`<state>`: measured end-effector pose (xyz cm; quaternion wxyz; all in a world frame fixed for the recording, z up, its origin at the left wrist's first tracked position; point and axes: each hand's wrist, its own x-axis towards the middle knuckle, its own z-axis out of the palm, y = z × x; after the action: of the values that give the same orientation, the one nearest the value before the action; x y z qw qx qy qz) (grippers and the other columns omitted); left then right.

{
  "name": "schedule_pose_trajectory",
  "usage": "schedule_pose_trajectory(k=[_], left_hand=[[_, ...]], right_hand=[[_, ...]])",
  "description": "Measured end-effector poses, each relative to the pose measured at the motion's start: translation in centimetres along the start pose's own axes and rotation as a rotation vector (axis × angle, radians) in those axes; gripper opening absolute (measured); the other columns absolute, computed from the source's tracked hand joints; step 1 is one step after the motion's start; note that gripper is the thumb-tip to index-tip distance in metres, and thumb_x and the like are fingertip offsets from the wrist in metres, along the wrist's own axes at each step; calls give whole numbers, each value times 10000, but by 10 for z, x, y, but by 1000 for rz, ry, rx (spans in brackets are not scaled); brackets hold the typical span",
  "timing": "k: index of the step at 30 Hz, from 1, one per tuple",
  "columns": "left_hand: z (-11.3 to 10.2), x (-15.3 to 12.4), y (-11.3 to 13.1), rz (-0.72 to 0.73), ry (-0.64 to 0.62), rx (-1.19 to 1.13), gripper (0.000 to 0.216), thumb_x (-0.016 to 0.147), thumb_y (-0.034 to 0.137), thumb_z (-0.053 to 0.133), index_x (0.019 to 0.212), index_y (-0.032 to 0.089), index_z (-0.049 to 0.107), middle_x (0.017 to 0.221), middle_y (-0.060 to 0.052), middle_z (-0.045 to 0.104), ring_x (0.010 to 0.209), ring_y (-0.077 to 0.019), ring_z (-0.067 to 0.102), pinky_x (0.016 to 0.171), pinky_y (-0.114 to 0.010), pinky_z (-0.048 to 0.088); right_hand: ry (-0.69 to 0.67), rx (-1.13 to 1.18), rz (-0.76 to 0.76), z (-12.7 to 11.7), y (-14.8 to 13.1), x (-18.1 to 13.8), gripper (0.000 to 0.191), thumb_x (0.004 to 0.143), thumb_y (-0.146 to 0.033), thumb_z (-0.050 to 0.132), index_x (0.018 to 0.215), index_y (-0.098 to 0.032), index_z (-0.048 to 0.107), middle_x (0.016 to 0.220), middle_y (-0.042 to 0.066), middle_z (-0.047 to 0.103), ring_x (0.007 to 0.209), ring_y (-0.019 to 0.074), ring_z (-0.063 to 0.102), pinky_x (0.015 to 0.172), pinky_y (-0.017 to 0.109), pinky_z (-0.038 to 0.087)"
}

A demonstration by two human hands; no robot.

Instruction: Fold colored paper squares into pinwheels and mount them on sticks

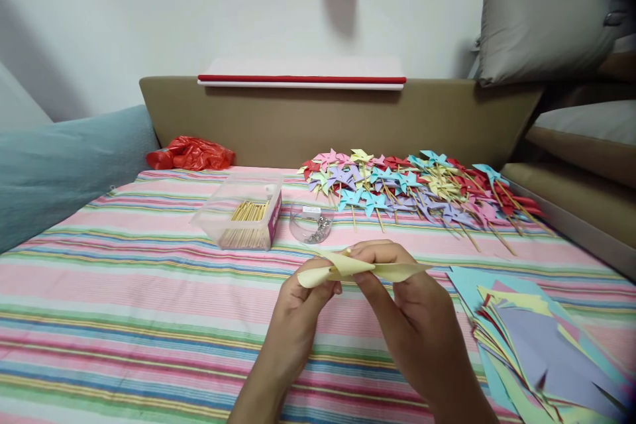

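Note:
A pale yellow paper pinwheel (350, 266) is held up in front of me between both hands, seen nearly edge-on with its corners curled inward. My left hand (303, 305) pinches its left side between thumb and fingers. On the right, my right hand (407, 305) grips it near the middle, the thumb pressed close to the folded centre. A small bit of something yellowish shows behind the paper's upper edge; whether it is a stick end I cannot tell.
A clear plastic box (211, 222) holds many short sticks. Beside it sits a round clear container (311, 225) of small metal pins. Finished pinwheels (397, 185) lie heaped at the back right. Coloured paper sheets (541, 344) lie front right, and a red plastic bag (191, 154) back left.

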<state>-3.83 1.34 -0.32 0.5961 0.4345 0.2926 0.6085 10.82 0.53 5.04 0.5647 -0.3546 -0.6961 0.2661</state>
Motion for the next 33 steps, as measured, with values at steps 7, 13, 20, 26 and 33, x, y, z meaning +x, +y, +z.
schedule_pose_trajectory(k=[7,13,20,26,33], left_hand=[[-3,3,1,-18,8,63,184,929,320,690,1086,243,747,872,-7,650,866,-142,564,861,-259,421],[-3,5,3,-25,2,140,183,946,345,662,1067,236,746,863,-8,623,883,-149,565,882,-277,423],[-5,7,8,-12,16,273,185,926,385,674,952,216,745,855,-10,623,844,-148,554,799,-250,419],[-3,6,13,-21,40,349,227,901,390,696,803,186,716,801,-7,594,730,-127,483,709,-235,397],[2,6,17,-27,33,358,217,914,390,680,835,192,719,816,0,568,657,-105,394,611,-225,329]], right_hand=[[45,110,145,5,10,-1,120,977,-330,594,1060,-292,672,1065,5,696,1054,211,636,921,368,480],[42,189,240,7,7,3,170,969,-363,593,1055,-248,685,1061,23,709,1047,211,645,939,355,483],[25,371,398,6,10,4,273,928,-427,652,1125,-245,705,1133,44,751,1114,243,666,990,376,483],[88,523,503,12,24,4,354,860,-474,726,1100,-214,714,1084,70,776,1068,275,697,958,409,514],[129,537,474,15,31,4,406,876,-436,723,1204,-226,609,1091,64,768,985,229,708,873,363,543]])
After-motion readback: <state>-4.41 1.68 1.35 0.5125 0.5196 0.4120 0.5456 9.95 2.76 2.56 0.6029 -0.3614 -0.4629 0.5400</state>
